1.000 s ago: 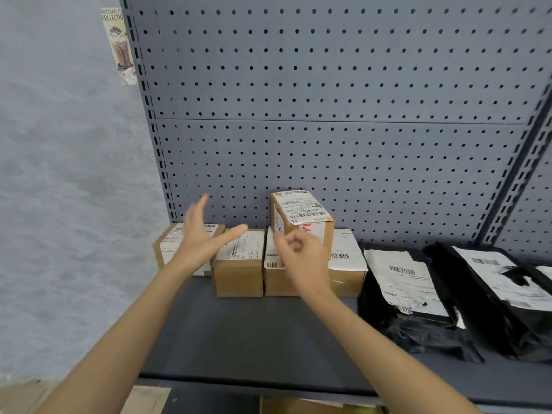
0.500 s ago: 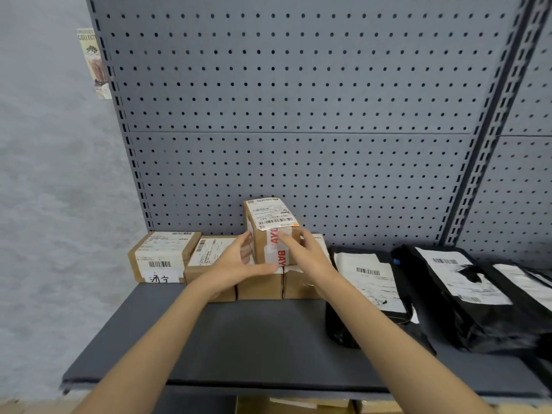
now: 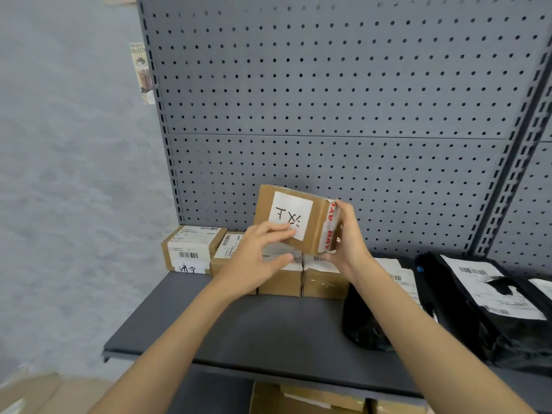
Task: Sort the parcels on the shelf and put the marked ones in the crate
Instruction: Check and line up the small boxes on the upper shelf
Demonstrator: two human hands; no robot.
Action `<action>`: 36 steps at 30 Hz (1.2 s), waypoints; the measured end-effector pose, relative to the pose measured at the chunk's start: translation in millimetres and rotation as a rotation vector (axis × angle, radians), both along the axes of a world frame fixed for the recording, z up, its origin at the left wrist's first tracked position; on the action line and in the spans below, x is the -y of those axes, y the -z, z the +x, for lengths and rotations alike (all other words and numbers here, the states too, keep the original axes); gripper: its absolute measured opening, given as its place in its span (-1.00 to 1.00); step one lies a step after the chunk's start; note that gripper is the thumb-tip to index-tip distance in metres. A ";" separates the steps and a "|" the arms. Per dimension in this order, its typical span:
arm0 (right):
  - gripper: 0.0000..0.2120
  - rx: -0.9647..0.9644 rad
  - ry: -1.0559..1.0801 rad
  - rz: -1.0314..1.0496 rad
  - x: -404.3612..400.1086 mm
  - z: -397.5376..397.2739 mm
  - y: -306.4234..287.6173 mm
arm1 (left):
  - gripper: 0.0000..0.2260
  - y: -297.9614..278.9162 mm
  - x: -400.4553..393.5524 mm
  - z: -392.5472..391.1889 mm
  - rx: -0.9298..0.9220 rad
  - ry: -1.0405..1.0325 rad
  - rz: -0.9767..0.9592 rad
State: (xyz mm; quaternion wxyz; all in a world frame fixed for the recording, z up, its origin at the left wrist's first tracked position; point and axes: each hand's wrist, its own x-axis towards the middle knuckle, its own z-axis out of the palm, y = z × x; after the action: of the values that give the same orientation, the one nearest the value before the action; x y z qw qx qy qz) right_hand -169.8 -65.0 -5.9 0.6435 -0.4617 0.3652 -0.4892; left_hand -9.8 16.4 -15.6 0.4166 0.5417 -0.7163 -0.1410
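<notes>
A small cardboard parcel (image 3: 301, 204) is lifted above the shelf row and tilted so a white sticker with black handwriting faces me. My right hand (image 3: 348, 234) grips its right side, over red-and-white tape. My left hand (image 3: 260, 255) touches its lower left corner with the fingertips, fingers spread. Below them a row of brown boxes sits on the dark grey shelf (image 3: 268, 333): a left box (image 3: 191, 249) with a handwritten label, and two front boxes (image 3: 280, 282) partly hidden by my hands. No crate is visible.
Black mailer bags (image 3: 490, 300) with white labels lie on the shelf's right side. A perforated grey back panel (image 3: 328, 100) rises behind. Cardboard boxes (image 3: 307, 398) sit under the shelf, and flat cardboard (image 3: 35, 392) lies at lower left.
Both hands closed on the top parcel, lifted it off the row and turned it, so its handwritten sticker now faces me instead of the barcode label.
</notes>
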 end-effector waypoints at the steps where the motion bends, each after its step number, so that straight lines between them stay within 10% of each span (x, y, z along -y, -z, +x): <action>1: -0.59 0.024 -0.020 -0.005 -1.2 0.5 -0.1 | -0.65 -1.1 -1.9 -0.2 0.002 -0.005 -0.021; 12: -0.60 0.030 -0.141 -0.159 -23.1 14.4 -10.5 | -0.19 -10.8 -2.1 10.4 -0.279 -0.111 -0.075; 19: -0.56 -0.263 -0.096 -0.468 -35.0 25.4 -18.1 | -0.12 -11.1 2.6 28.5 -0.649 -0.132 0.025; 27: -0.27 -0.087 0.000 -0.337 -27.3 21.4 -14.4 | -0.15 -12.4 4.0 47.7 -0.840 0.118 0.112; 36: -0.54 -0.097 -0.018 -0.293 -26.7 18.6 -13.6 | -0.33 -7.8 9.4 58.7 -0.864 0.182 0.137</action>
State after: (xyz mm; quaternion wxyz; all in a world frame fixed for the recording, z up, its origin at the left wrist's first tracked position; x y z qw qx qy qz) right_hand -151.1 -38.3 7.6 0.5552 -0.5771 0.3162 -0.5086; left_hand 48.9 6.9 -7.9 0.6265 0.3942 -0.5104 -0.4377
